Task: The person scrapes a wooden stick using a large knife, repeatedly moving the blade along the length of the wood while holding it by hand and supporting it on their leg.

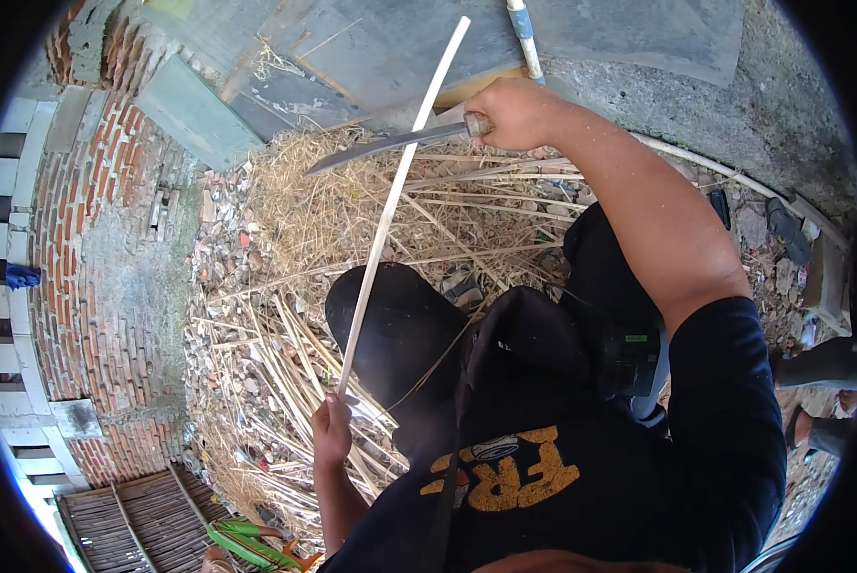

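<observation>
A long, pale bamboo strip [386, 216] slants up and away from me, passing over my dark-trousered knee. Its near end is gripped by my left hand [332, 430], fingers closed round it. My right hand [516, 113] is wrapped about the short wooden handle of a machete [381, 146]. The dark blade points left and crosses the strip in its upper part; whether the edge bites into it I cannot tell. Thin shavings [304, 210] lie heaped on the ground beyond my knees.
Many cut bamboo strips [299, 358] lie on the rubble to my left, with more beyond my knees. A brick wall [94, 258] runs along the left, a grey wall [792, 124] at the far right. Sandals [789, 231] and another person's legs [820, 435] are at right.
</observation>
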`<action>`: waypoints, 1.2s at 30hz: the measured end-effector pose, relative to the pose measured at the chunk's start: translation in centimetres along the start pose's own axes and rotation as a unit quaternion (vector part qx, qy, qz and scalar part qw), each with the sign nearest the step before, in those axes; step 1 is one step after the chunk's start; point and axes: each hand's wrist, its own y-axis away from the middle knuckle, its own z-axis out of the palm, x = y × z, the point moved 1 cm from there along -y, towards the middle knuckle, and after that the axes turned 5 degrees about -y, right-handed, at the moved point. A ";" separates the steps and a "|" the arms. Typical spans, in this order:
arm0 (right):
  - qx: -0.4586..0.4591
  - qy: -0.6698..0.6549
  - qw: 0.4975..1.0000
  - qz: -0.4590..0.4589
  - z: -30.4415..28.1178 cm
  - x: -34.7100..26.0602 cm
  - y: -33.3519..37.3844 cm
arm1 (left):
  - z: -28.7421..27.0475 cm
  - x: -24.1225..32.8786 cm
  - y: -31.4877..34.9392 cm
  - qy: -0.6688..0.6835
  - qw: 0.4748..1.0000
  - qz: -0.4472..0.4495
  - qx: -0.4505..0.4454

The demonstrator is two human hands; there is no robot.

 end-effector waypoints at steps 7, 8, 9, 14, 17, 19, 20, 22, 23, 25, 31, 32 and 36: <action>-0.076 -0.046 0.995 -0.039 0.8 -1.2 -0.1 | 1.3 -2.4 -1.0 -0.114 0.991 0.004 0.071; -0.082 -0.074 0.994 -0.003 1.0 0.3 -0.4 | 1.6 -2.4 -1.3 -0.150 0.985 0.008 0.082; -0.080 -0.072 0.994 -0.004 0.9 1.3 -0.5 | 1.8 -1.4 -1.0 -0.180 0.979 0.015 0.089; -0.016 -0.051 0.998 -0.015 0.3 0.3 -0.1 | 1.9 -2.0 -0.8 -0.191 0.976 0.033 0.097; -0.077 0.015 0.996 -0.049 0.0 -3.6 0.8 | 2.4 -2.9 -0.7 -0.213 0.971 0.024 0.109; -0.096 -0.045 0.994 -0.008 0.7 -0.9 0.0 | 3.3 -2.2 -1.0 -0.231 0.963 0.051 0.131; -0.110 -0.102 0.988 0.030 1.0 0.9 -0.2 | 3.8 -2.5 -0.9 -0.230 0.963 0.054 0.127; -0.066 -0.059 0.994 0.062 1.3 3.8 -0.9 | 4.6 -3.6 -1.3 -0.243 0.949 0.106 0.173; -0.026 -0.023 0.995 0.094 1.6 4.7 -1.3 | 4.5 -4.0 -1.1 -0.260 0.943 0.086 0.188; 0.005 -0.028 0.998 0.062 2.7 5.3 -1.4 | 3.7 -2.6 -1.0 -0.274 0.937 0.098 0.191; -0.070 -0.067 0.995 -0.028 0.5 -2.4 0.7 | 2.8 -2.9 -1.5 -0.231 0.964 0.079 0.106; -0.072 -0.069 0.995 -0.028 0.7 -2.2 0.6 | 2.7 -3.0 -1.5 -0.204 0.972 0.079 0.084; -0.069 -0.113 0.991 -0.012 0.9 2.3 -0.6 | 3.6 -3.1 -1.8 -0.231 0.960 0.092 0.125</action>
